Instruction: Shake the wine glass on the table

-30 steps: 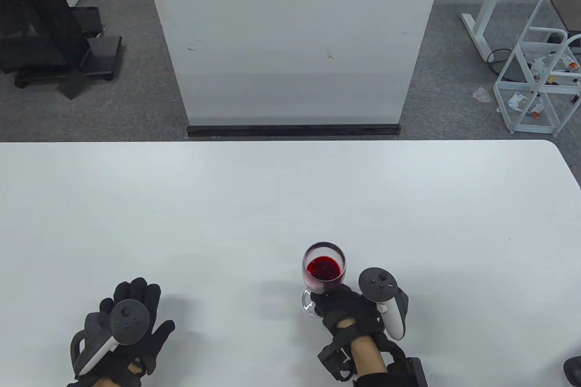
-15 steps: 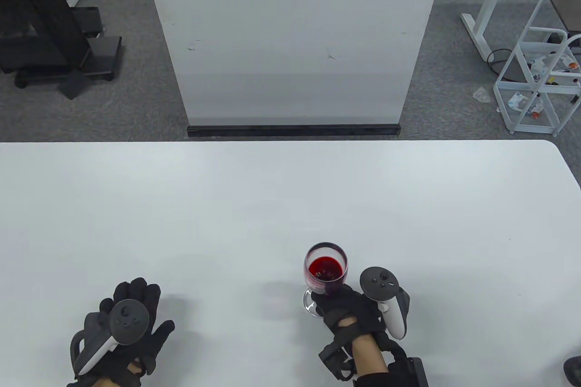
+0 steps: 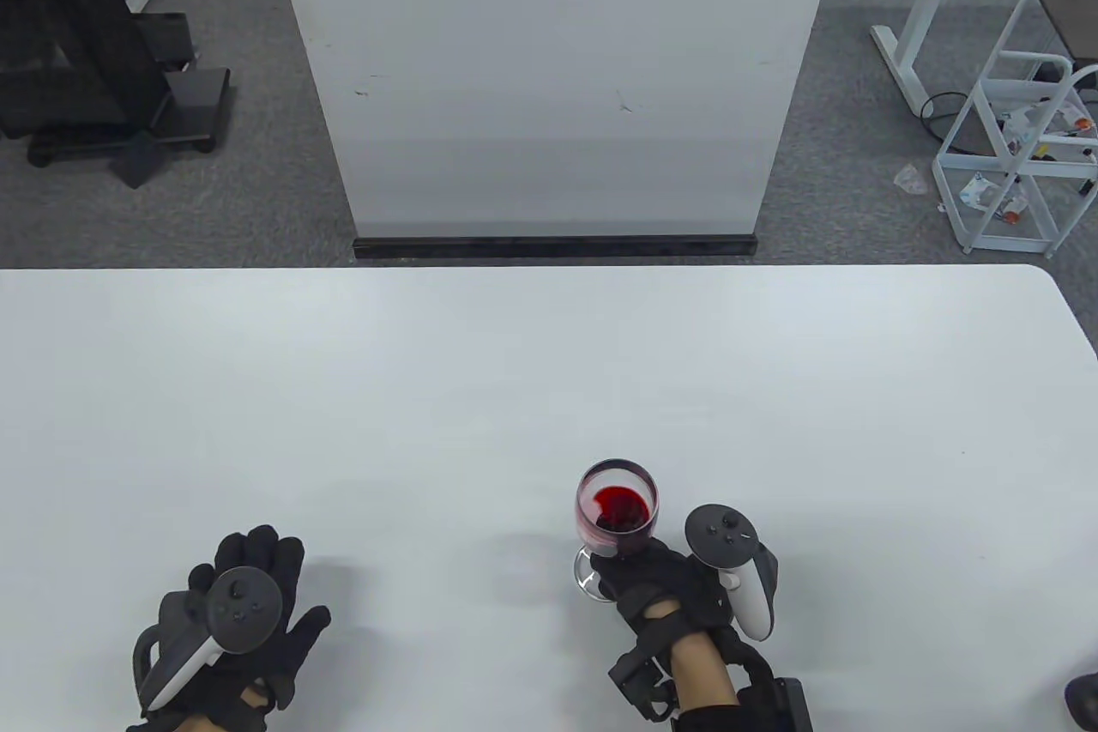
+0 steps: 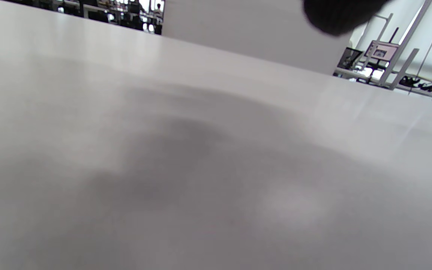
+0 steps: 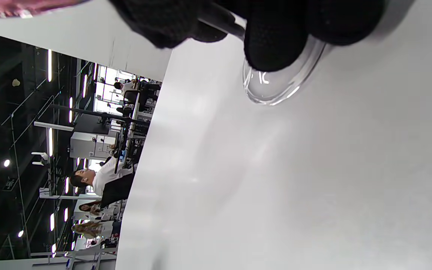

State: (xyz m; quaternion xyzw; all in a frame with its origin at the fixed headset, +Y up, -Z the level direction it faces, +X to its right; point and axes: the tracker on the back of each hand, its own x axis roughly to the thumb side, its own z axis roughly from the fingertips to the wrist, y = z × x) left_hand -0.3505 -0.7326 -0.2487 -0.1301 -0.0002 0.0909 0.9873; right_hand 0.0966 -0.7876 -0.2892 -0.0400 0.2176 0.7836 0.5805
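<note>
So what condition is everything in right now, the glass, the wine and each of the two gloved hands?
wine glass: upright, foot on the table, held low at the stem.
red wine: fills only the bottom of the bowl, pooled off-centre.
right hand: fingers grip the stem just above the foot.
left hand: lies flat on the table, fingers spread, holding nothing.

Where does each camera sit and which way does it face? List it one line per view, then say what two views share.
Table view: above, looking down at the table; shows left hand flat, right hand at the glass.
Left wrist view: low, skimming the tabletop; one fingertip.
Right wrist view: on its side, low; fingers round the stem over the foot.
Shared: table and right wrist views both show the glass.
</note>
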